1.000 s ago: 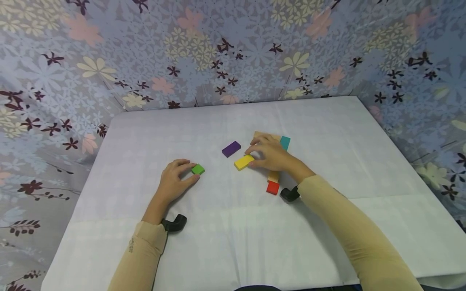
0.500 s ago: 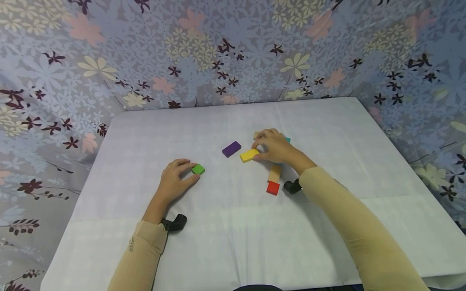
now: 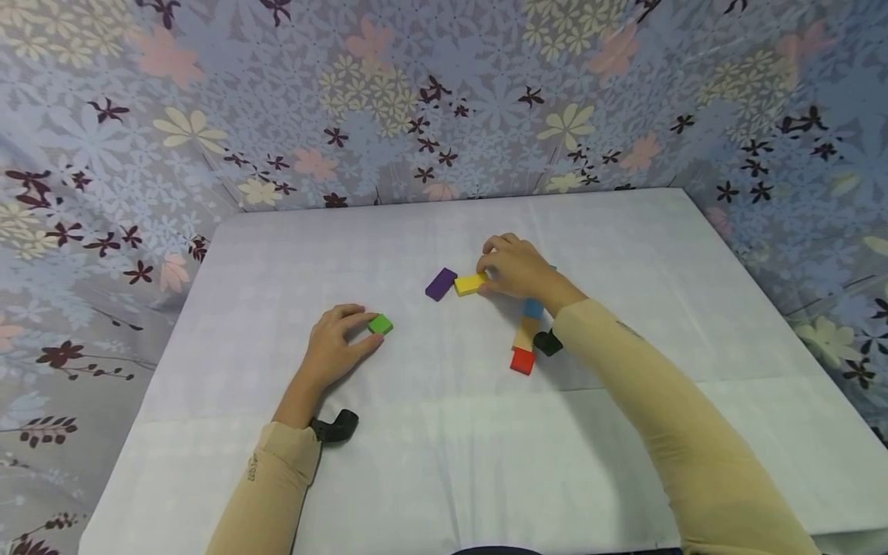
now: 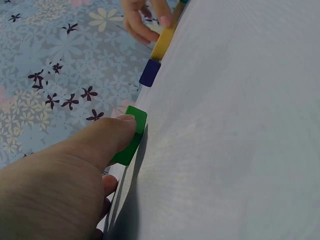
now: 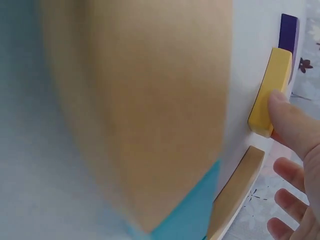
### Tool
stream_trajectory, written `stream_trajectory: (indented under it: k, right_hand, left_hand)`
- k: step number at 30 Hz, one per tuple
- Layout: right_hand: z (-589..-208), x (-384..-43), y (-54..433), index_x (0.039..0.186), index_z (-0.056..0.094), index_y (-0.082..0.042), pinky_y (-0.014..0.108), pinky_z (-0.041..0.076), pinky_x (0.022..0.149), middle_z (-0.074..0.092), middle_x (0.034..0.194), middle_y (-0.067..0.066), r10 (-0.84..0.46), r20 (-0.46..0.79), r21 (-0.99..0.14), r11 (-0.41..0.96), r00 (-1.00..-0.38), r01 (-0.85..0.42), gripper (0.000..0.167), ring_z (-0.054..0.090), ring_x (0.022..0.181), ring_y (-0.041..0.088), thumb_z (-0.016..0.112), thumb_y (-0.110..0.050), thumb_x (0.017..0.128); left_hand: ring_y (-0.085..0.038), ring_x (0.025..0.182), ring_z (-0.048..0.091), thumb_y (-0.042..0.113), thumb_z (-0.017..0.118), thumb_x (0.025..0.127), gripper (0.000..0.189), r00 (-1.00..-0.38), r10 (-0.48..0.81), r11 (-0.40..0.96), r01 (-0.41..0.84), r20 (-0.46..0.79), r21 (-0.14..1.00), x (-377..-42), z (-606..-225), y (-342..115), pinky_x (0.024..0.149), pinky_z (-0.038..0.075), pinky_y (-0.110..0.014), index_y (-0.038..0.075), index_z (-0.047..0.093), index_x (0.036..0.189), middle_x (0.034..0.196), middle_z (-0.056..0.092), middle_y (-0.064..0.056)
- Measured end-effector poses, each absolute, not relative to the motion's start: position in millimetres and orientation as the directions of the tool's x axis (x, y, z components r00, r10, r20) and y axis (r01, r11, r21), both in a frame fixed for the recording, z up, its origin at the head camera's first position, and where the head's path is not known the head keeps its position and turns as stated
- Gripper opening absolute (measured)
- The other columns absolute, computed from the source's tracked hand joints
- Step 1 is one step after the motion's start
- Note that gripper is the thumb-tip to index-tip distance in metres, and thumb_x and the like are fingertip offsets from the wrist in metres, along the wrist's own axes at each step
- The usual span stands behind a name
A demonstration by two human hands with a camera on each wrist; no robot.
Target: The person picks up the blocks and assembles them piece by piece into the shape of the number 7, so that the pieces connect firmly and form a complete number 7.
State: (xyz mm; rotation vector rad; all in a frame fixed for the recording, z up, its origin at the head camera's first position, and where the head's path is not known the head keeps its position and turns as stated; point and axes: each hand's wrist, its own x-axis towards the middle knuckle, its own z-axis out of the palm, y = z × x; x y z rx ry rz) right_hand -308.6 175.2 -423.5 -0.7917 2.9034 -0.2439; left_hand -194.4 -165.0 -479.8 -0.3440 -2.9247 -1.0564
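Observation:
My left hand (image 3: pixel 334 345) pinches a small green block (image 3: pixel 381 324) between thumb and fingers at the left-middle of the table. In the left wrist view, the thumb lies across the green block (image 4: pixel 131 137). Farther right, my right hand (image 3: pixel 516 266) grips one end of a yellow block (image 3: pixel 468 285). That block's left end meets a purple block (image 3: pixel 440 284), which lies at a slant. The right wrist view has the thumb pressed on the yellow block (image 5: pixel 270 92), with the other fingers spread loosely below.
Near my right wrist, a red block (image 3: pixel 523 361), a wood-coloured block (image 3: pixel 525 334) and a blue block (image 3: pixel 533 309) form a line. A second wooden block (image 5: pixel 237 192) lies beyond. White cloth covers the table (image 3: pixel 444 432); a floral curtain (image 3: pixel 388 100) hangs behind.
My right hand has slid the yellow block up and rightward, then left against the purple block, which has turned a little. My left hand stays on the green block.

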Motion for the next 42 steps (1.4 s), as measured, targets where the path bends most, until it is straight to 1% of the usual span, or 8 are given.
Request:
stream_trajectory:
  k: [11, 15, 21, 29, 33, 35, 38, 42]
  right_hand:
    - [-421, -316, 161, 0.114, 0.073, -0.016, 0.051, 0.037, 0.107, 0.053, 0.132, 0.009, -0.447, -0.085, -0.193, 0.884, -0.890, -0.426, 0.034, 0.041, 0.128, 0.031, 0.074, -0.038, 0.089]
    - [-422, -322, 160, 0.117, 0.071, -0.016, 0.050, 0.038, 0.105, 0.053, 0.131, 0.009, -0.408, -0.095, -0.168, 0.906, -0.908, -0.389, 0.036, 0.042, 0.125, 0.031, 0.073, -0.039, 0.089]
    - [-424, -330, 164, 0.119, 0.069, -0.015, 0.050, 0.040, 0.104, 0.052, 0.133, 0.010, -0.351, -0.100, -0.153, 0.930, -0.931, -0.334, 0.039, 0.042, 0.126, 0.032, 0.071, -0.042, 0.091]
    - [-423, -333, 166, 0.118, 0.069, -0.013, 0.051, 0.042, 0.102, 0.055, 0.131, 0.010, -0.303, -0.116, -0.136, 0.948, -0.946, -0.287, 0.041, 0.046, 0.122, 0.032, 0.069, -0.045, 0.092]
    - [-423, -334, 164, 0.119, 0.069, -0.013, 0.051, 0.042, 0.103, 0.056, 0.131, 0.009, -0.293, -0.138, -0.137, 0.952, -0.946, -0.275, 0.041, 0.046, 0.124, 0.032, 0.068, -0.045, 0.093]
    - [-422, -333, 162, 0.121, 0.067, -0.013, 0.051, 0.041, 0.104, 0.056, 0.132, 0.009, -0.295, -0.150, -0.137, 0.952, -0.944, -0.276, 0.041, 0.046, 0.125, 0.032, 0.067, -0.044, 0.093]
    - [-419, -332, 159, 0.130, 0.062, -0.012, 0.052, 0.040, 0.107, 0.055, 0.137, 0.010, -0.314, -0.151, -0.131, 0.946, -0.937, -0.296, 0.048, 0.044, 0.130, 0.033, 0.067, -0.042, 0.093]
    - [-413, -330, 152, 0.140, 0.054, -0.015, 0.053, 0.038, 0.110, 0.053, 0.142, 0.010, -0.401, -0.117, -0.146, 0.912, -0.909, -0.383, 0.057, 0.041, 0.135, 0.034, 0.071, -0.039, 0.091]
  left_hand:
    - [-0.036, 0.138, 0.041, 0.038, 0.070, 0.092, 0.048, -0.976, 0.198, 0.755, 0.210, 0.088, 0.622, -194, -488, -165, 0.114, 0.026, -0.059, 0.016, 0.064, 0.133, 0.144, 0.050, -0.012]
    - [-0.035, 0.137, 0.041, 0.038, 0.071, 0.091, 0.048, -0.974, 0.206, 0.741, 0.219, 0.096, 0.634, -195, -487, -164, 0.114, 0.027, -0.059, 0.016, 0.065, 0.133, 0.144, 0.051, -0.012]
    - [-0.035, 0.137, 0.041, 0.038, 0.071, 0.091, 0.048, -0.971, 0.215, 0.737, 0.231, 0.104, 0.635, -196, -485, -161, 0.115, 0.026, -0.059, 0.016, 0.065, 0.132, 0.144, 0.051, -0.012]
    - [-0.035, 0.137, 0.041, 0.038, 0.071, 0.091, 0.046, -0.972, 0.208, 0.746, 0.230, 0.110, 0.625, -197, -484, -162, 0.115, 0.026, -0.059, 0.016, 0.066, 0.131, 0.143, 0.052, -0.012]
    - [-0.035, 0.137, 0.041, 0.037, 0.071, 0.091, 0.046, -0.973, 0.205, 0.743, 0.225, 0.107, 0.631, -197, -483, -163, 0.116, 0.025, -0.059, 0.016, 0.066, 0.131, 0.143, 0.052, -0.011]
    - [-0.035, 0.137, 0.041, 0.037, 0.071, 0.091, 0.046, -0.973, 0.204, 0.741, 0.223, 0.105, 0.633, -196, -482, -164, 0.116, 0.025, -0.059, 0.016, 0.066, 0.131, 0.143, 0.052, -0.012]
    - [-0.035, 0.137, 0.041, 0.037, 0.071, 0.091, 0.046, -0.974, 0.204, 0.739, 0.222, 0.103, 0.636, -196, -482, -165, 0.116, 0.024, -0.059, 0.016, 0.065, 0.132, 0.143, 0.052, -0.012]
    - [-0.036, 0.137, 0.041, 0.037, 0.072, 0.091, 0.047, -0.973, 0.204, 0.744, 0.225, 0.107, 0.629, -196, -483, -167, 0.115, 0.025, -0.060, 0.016, 0.065, 0.132, 0.144, 0.051, -0.012]
